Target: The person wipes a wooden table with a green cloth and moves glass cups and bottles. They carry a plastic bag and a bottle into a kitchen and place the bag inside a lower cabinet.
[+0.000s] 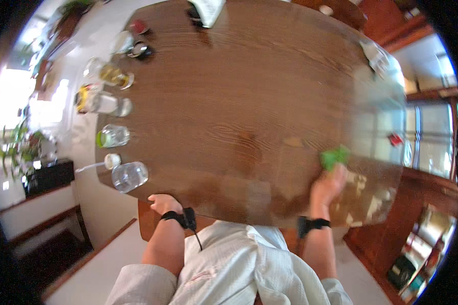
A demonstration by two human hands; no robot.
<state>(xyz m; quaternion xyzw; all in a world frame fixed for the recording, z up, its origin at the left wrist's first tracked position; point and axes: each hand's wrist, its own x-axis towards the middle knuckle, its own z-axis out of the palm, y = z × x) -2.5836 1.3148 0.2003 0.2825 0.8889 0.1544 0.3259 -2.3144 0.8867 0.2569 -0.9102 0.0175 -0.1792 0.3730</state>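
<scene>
My right hand (pixel 328 187) is closed on a green cloth (pixel 335 156), which lies against the glossy brown table (pixel 213 91) near its right side. Both hand and cloth are slightly blurred. At the table's near left edge rests my left hand (pixel 165 204), its fingers loosely curled with nothing visible in them. Just beyond that hand lies a clear jar (pixel 130 176), with a white lid (pixel 112 161) beside it. Each wrist wears a black strap carrying a small device.
Along the left edge stand a green-lidded jar (pixel 113 136), a clear glass jar (pixel 107 103), a bottle of yellowish contents (pixel 116 76) and a dark-lidded container (pixel 140 50). A white object (pixel 208 11) sits at the far edge. A small red packet (pixel 395 139) lies at right.
</scene>
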